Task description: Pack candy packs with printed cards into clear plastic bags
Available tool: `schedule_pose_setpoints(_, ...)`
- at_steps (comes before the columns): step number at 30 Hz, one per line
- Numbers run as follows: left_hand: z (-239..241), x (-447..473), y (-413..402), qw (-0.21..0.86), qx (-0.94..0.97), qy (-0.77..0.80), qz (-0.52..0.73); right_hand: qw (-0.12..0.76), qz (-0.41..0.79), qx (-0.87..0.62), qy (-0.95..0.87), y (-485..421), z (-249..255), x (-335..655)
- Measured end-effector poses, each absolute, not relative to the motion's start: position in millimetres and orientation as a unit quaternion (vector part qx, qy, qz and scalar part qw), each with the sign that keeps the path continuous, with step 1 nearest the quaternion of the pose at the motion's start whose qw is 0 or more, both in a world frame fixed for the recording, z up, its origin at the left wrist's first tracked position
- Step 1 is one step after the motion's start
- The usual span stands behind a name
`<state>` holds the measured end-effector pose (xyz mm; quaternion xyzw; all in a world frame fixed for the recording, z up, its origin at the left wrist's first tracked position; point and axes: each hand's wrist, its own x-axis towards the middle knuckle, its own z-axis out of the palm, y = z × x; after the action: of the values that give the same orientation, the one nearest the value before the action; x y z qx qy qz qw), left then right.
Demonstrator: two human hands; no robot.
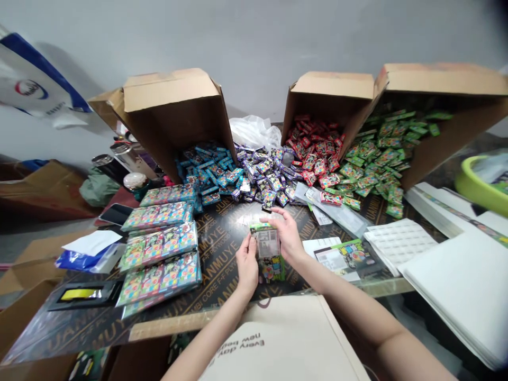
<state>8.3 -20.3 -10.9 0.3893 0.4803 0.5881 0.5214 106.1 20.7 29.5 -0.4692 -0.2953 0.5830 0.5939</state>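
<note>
Both hands hold a small clear-sleeved packet with a green printed card above the dark table. My left hand pinches its left edge with closed fingers. My right hand grips the top right corner, fingers curled over it. Behind the packet lie heaps of small sachets: blue, purple, red and green. Finished packs are stacked in rows at the left of my hands.
Three cardboard boxes lie tipped on their sides: one at the back left, one at centre right, one at far right. White sheets and printed cards lie at the right. A yellow-green basin sits far right. Flasks stand back left.
</note>
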Motion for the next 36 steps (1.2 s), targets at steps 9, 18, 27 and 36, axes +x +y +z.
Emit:
schedule_pose_setpoints(9, -0.9, 0.7, -0.3, 0.674, 0.179, 0.451, 0.557, 0.596, 0.672, -0.401, -0.18, 8.5, 20.3, 122.0)
schedule_pose_setpoints(18, 29.0, -21.2, 9.8, 0.51, 0.52, 0.499, 0.469, 0.544, 0.525, -0.473, -0.453, -2.3, 15.7, 142.9)
schedule_pose_setpoints(27, 41.6, -23.6, 21.5, 0.525, 0.579, 0.491, 0.384, 0.507, 0.495, -0.475, -0.522, 0.4, 20.7, 154.8)
schedule_pose_setpoints(36, 55.0, -31.5, 13.7, 0.393, 0.741, 0.434, 0.328, 0.5, 0.473, -0.466, -0.556, -9.4, 24.3, 161.8)
